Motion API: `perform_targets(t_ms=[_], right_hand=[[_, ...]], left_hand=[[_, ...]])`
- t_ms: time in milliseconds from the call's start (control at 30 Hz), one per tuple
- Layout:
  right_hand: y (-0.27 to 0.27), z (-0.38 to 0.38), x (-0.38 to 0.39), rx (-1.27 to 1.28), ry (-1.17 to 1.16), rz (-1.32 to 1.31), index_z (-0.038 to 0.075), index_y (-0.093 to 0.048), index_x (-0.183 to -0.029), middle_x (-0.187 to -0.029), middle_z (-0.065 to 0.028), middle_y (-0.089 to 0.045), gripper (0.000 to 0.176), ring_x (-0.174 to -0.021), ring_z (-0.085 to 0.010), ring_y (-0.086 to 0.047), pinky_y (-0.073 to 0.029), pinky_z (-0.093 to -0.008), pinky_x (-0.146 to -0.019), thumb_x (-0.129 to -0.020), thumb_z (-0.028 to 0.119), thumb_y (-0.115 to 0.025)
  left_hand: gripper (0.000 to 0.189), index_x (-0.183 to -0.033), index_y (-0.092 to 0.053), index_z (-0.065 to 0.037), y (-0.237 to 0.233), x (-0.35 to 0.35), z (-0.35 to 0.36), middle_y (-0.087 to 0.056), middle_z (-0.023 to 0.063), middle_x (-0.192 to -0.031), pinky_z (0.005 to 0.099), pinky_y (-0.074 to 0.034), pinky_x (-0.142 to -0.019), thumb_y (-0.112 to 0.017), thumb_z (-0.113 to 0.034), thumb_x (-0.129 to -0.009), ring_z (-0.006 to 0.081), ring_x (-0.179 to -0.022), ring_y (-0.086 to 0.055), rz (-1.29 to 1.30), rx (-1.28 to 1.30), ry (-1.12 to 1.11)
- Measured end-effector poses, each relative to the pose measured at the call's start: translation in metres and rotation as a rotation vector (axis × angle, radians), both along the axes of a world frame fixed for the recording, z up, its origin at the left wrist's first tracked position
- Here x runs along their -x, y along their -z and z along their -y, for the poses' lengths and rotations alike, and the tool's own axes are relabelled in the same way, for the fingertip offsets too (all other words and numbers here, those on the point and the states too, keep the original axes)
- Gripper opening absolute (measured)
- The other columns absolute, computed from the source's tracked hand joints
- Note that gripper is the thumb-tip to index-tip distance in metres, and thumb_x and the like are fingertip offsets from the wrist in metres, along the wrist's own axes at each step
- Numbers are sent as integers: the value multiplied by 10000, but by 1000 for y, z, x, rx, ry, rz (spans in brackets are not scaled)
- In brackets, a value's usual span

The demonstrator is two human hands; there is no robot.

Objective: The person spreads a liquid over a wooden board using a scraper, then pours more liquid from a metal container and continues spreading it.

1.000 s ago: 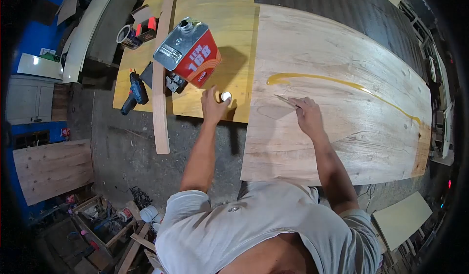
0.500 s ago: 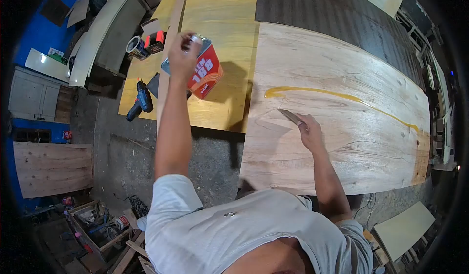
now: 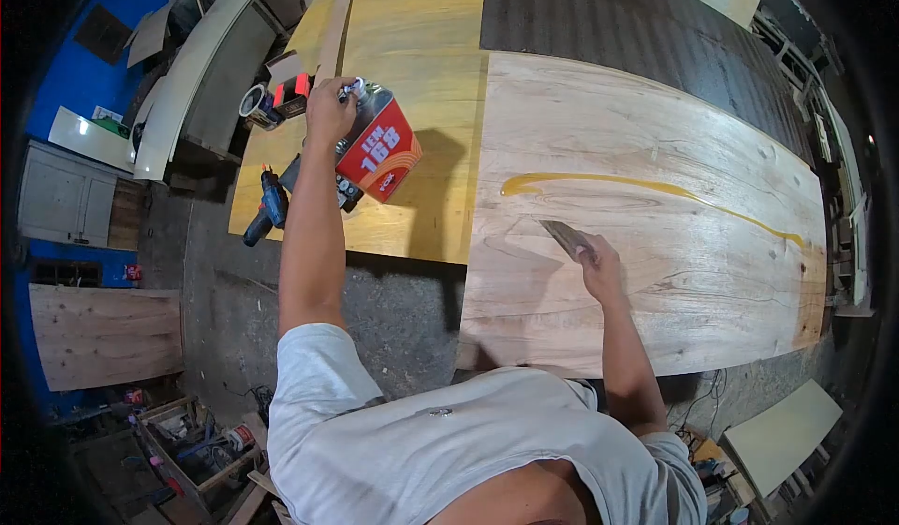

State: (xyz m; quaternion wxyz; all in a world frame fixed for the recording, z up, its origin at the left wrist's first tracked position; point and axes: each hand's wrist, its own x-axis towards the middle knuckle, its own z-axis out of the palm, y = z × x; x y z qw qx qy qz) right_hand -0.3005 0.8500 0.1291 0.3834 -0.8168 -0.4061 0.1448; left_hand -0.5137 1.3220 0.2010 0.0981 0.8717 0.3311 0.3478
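Yellow plywood sheet (image 3: 403, 19) as landmark: wood strip (image 3: 337, 33) lies lengthwise over its left part, cordless drill (image 3: 272, 202) on its near left corner, open tub (image 3: 258, 105) and red-and-black box (image 3: 295, 94) side by side at its left edge. Left of the sheet: curved white panel (image 3: 192, 71) close by, grey cabinet doors (image 3: 66, 192) farther out against blue wall (image 3: 70, 85), knotty wood panel (image 3: 105, 336) below those. Nearer the wearer than the sheet, wooden crate (image 3: 213, 473) of mixed tools at lower left; pale rectangular board (image 3: 785, 436) well off to its lower right, on the concrete floor side.
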Motion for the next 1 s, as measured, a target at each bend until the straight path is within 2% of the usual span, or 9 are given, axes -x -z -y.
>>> perform_targets(t_ms=[233, 533, 600, 667, 833, 900, 933, 967, 1000], right_hand=[[9, -4, -4, 11, -27, 9, 64, -594, -1128, -964, -179, -616, 300, -871, -342, -603, -476, -371, -755, -831, 85, -566], [-3, -39, -5, 40, -52, -2, 78, -573, -1146, -966, -190, -623, 310, -902, -381, -590, -462, -453, -795, -845, 136, -525], [-7, -53, -9, 248, -130, 78, 89, -547, -1182, -957, -203, -624, 341, -906, -395, -586, -468, -467, -798, -849, 145, -498], [-7, -64, -13, 243, -193, 151, 92, -535, -1199, -927, -213, -627, 355, -858, -403, -594, -475, -479, -765, -850, 136, -486], [-4, -92, -15, 384, -241, 264, 126, -501, -1251, -883, -233, -628, 410, -808, -404, -611, -480, -510, -740, -843, 122, -468], [1, -100, -16, 438, -238, 302, 171, -512, -1256, -862, -215, -645, 447, -802, -375, -630, -498, -495, -724, -817, 102, -468], [2, -102, -15, 437, -258, 294, 171, -512, -1256, -862, -215, -645, 447, -802, -375, -630, -498, -495, -724, -817, 102, -468], [3, -101, -16, 418, -254, 274, 180, -513, -1258, -853, -215, -646, 447, -797, -380, -630, -500, -495, -726, -818, 110, -469], [5, -100, -17, 402, -249, 252, 189, -513, -1260, -844, -216, -647, 448, -792, -384, -630, -501, -494, -729, -820, 117, -470]], left_hand=[[170, -937, -654, -47, 0, -3, 10, -637, 201, -950, 427, -471, -789, -618, -117, -786, 370, -881, -606, -37, 100, -184], [192, -943, -632, -35, 7, -14, 12, -625, 206, -1000, 447, -447, -829, -558, -159, -816, 381, -952, -576, -106, 50, -163], [211, -969, -634, -41, 5, -7, 17, -625, 202, -1006, 438, -445, -843, -563, -170, -817, 377, -967, -574, -121, 25, -131], [262, -1018, -637, -44, 0, 3, 28, -623, 209, -1007, 413, -436, -881, -576, -202, -817, 368, -983, -577, 221, 78, -76], [378, -1108, -615, -47, 22, 66, 50, -619, 166, -1096, 404, -425, -907, -624, -264, -799, 323, -1026, -576, 282, 73, -490], [474, -1194, -571, -67, 45, 71, 69, -601, 140, -1122, 351, -447, -881, -649, -305, -792, 259, -1092, -548, 406, 337, -449], [639, -1321, -440, -71, 56, 68, 69, -548, 135, -1185, 370, -499, -808, -660, -348, -788, 228, -1147, -501, 607, 765, -221], [743, -1350, -350, -53, 33, 50, 106, -492, 130, -1230, 397, -557, -686, -707, -339, -764, 236, -1105, -519, 585, 918, -333], [809, -1359, -281, -57, 45, 38, 109, -455, 146, -1270, 433, -580, -602, -745, -304, -744, 259, -1083, -524, 676, 829, -272]])
